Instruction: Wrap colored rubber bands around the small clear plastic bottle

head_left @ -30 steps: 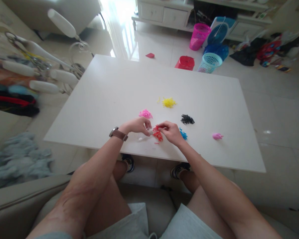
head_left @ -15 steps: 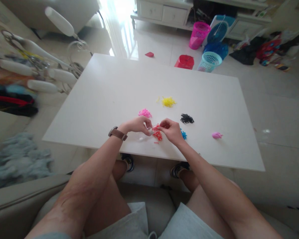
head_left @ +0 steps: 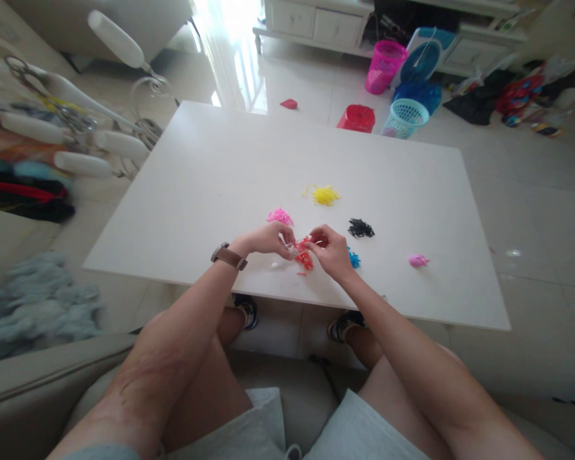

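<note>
My left hand, with a watch on its wrist, is closed on a small clear plastic bag. Facing it, my right hand has its fingers pinched at the red bits beside the bag; what exactly is between the fingertips is too small to make out. Right under both hands lies a pile of small red rubber bands. A pink pile shows just beyond my left hand, and a blue pile is partly hidden by my right hand.
On the white table also lie a yellow pile, a black pile and a pink bundle at the right. Past the far edge stand a red bin, a light-blue basket and a pink basket.
Both hands stay over the red pile, with only slight finger movement. The whole view has shifted very slightly.
</note>
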A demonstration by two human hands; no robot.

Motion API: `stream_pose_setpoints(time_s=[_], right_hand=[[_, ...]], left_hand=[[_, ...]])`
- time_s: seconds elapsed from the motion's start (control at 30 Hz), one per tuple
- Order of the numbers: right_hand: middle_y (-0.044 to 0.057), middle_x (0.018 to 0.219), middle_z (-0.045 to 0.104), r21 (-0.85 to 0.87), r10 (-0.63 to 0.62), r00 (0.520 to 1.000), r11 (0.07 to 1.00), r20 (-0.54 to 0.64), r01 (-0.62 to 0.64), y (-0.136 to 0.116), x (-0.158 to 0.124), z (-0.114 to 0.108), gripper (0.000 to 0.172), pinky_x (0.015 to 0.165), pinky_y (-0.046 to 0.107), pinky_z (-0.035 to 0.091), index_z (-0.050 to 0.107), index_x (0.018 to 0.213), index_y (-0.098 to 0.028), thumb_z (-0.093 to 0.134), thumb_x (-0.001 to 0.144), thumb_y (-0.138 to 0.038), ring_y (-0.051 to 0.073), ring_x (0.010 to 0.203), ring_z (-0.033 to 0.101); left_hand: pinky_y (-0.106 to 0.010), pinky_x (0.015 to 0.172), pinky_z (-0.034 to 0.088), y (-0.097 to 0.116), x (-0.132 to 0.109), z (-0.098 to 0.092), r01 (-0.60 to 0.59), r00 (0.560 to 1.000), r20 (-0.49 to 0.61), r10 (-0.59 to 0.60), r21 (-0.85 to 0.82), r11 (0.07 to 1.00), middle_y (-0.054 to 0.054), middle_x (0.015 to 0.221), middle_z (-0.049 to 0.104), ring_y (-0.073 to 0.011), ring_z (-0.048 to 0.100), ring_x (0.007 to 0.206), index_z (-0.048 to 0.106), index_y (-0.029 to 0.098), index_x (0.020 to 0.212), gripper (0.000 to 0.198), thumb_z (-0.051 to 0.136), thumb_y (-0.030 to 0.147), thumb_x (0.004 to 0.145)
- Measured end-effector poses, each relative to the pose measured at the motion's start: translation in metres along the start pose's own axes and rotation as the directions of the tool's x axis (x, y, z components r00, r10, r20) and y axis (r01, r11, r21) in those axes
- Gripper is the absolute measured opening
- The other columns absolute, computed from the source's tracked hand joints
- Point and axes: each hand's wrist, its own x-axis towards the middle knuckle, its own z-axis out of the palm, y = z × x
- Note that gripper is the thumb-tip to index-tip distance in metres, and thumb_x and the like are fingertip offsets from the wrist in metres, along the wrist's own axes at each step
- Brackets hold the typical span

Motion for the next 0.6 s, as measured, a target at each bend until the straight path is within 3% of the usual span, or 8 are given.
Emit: stream_pose_setpoints(time_s=[0.27,0.4,0.6], right_hand=[[0.002,0.086,0.077,-0.005,-0.042,0.999,0.999,0.007,0.042,-0.008,-0.003,-0.005,0.014,0.077,0.034,0.062,0.069,0.098,-0.023,0.070,0.084,-0.026,0.019,0.077,0.074],[0.003,0.093,0.076,-0.009,-0.132,0.991,0.991,0.017,0.132,-0.010,-0.003,-0.007,0.015,0.083,0.034,0.062,0.069,0.102,-0.023,0.062,0.089,-0.019,0.019,0.087,0.075],[0.002,0.093,0.069,-0.007,-0.245,0.969,0.970,-0.024,0.245,-0.014,-0.002,-0.008,0.007,0.077,0.031,0.062,0.068,0.095,-0.022,0.067,0.088,-0.020,0.016,0.081,0.072]], left_hand=[[-0.032,0.071,0.053,-0.004,0.001,-0.002,-0.051,0.999,0.002,0.052,-0.080,0.995,-0.004,0.085,0.073,-0.0190,0.067,0.076,0.073,0.017,0.087,0.035,0.088,0.033,0.060],[-0.032,0.073,0.055,-0.005,0.001,-0.002,-0.056,0.998,-0.028,0.054,-0.099,0.993,-0.004,0.083,0.072,-0.0185,0.068,0.078,0.073,0.016,0.086,0.037,0.090,0.034,0.059],[-0.028,0.066,0.056,-0.002,0.002,0.000,-0.109,0.994,-0.033,0.106,-0.081,0.991,-0.005,0.087,0.072,-0.0181,0.069,0.078,0.072,0.015,0.090,0.037,0.089,0.035,0.063]])
